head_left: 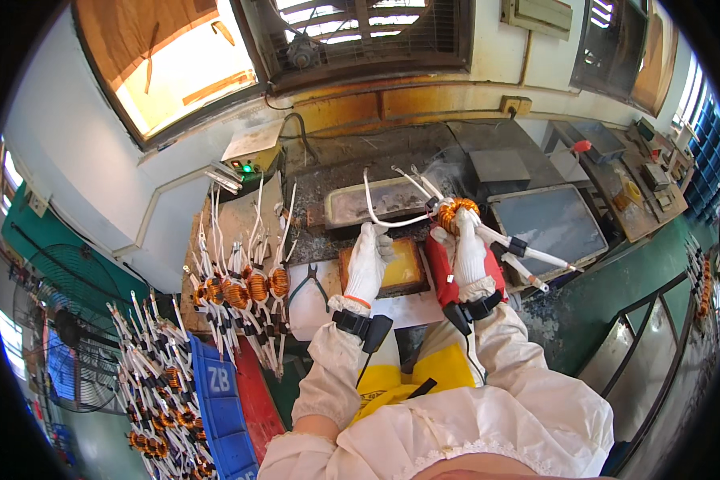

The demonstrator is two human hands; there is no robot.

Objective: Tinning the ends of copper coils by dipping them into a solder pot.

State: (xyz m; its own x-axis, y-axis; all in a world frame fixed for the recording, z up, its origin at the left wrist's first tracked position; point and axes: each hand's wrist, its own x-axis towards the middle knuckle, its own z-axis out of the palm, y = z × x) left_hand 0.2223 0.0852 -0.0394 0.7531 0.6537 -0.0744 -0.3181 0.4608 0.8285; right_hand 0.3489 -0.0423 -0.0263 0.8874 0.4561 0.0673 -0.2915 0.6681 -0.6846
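My right hand [470,258], in a white glove, is closed around a ring-shaped coil [458,213] wound with copper-orange wire. From the coil, white-sleeved leads spread to the upper left and lower right, some with black bands. One long white lead [400,222] bends leftward and then up. My left hand [366,264], also gloved, pinches this lead near its bend. Below the left hand lies a small brown-rimmed tray with a yellow content [402,266]. A red piece of material [440,268] is under and around my right hand.
A narrow metal trough [380,202] sits behind my hands, and a wide grey-filled tray [548,220] stands right. Pliers [310,286] lie on white paper. Several coils [236,292] stand left, more beside a blue crate [220,384]. A fan [64,328] is far left.
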